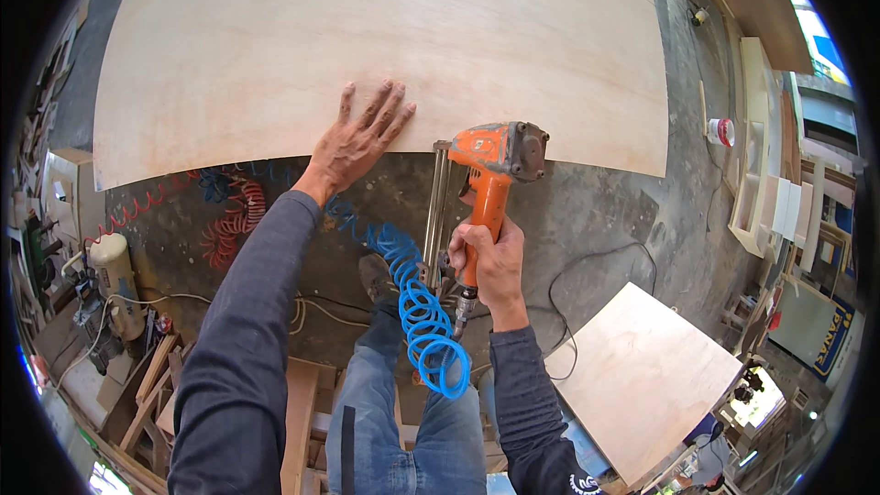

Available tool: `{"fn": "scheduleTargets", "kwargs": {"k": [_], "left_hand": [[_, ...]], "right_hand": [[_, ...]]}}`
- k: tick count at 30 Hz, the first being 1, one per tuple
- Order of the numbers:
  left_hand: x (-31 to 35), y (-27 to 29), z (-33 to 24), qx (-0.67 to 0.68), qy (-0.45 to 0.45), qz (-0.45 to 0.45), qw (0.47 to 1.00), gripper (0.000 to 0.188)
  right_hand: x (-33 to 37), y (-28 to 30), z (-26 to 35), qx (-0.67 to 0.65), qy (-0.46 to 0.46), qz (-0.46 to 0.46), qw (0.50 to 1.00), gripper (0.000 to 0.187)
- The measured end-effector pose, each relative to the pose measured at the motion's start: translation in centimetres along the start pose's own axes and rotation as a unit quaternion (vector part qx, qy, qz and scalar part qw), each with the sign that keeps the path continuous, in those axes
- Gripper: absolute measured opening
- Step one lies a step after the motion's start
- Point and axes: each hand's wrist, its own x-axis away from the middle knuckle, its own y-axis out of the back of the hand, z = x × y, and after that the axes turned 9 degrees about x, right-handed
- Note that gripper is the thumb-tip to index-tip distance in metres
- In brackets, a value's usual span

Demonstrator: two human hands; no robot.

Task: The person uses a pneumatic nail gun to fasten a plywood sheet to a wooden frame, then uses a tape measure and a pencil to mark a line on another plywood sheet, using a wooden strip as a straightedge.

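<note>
A large pale plywood sheet (385, 27) spreads out in front of me. Flat on its near edge lies my left hand (357, 137), fingers spread. My right hand (490, 252) is wrapped round the handle of an orange pneumatic nail gun (486, 147). The gun's nose and upper end of its long metal magazine are at the sheet's near edge; whether they touch it I cannot tell. A coiled blue air hose (426, 321) hangs from the fitting at the bottom of the handle.
A smaller plywood panel (646, 376) is at my lower right. To the left stand a cream-coloured tank (112, 270) and a red coiled hose (234, 220). A black cable (587, 261) crosses the grey floor. Boards and frames (779, 192) lean along the right side.
</note>
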Motion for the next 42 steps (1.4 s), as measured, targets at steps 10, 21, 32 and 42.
{"fn": "scheduleTargets", "kwargs": {"k": [10, 21, 32, 42], "left_hand": [[0.0, 0.8, -0.2, -0.056, 0.007, 0.04, 0.998, 0.071], [0.2, 0.2, 0.0, 0.02, 0.003, 0.004, 1.0, 0.075], [0.1, 0.9, 0.2, 0.07, 0.013, 0.026, 0.997, 0.084], [-0.1, 2.7, 0.4, 0.139, 0.026, 0.07, 0.987, 0.091]], "right_hand": [[0.4, -0.6, 0.3, 0.013, -0.02, -0.011, 1.0, 0.04], [-2.9, -0.9, 1.5, 0.016, 0.024, -0.012, 0.999, 0.04], [-0.6, -2.4, 0.3, 0.035, -0.001, -0.004, 0.999, 0.039], [7.0, -3.6, -3.3, -0.025, -0.057, -0.003, 0.998, 0.047]]}}
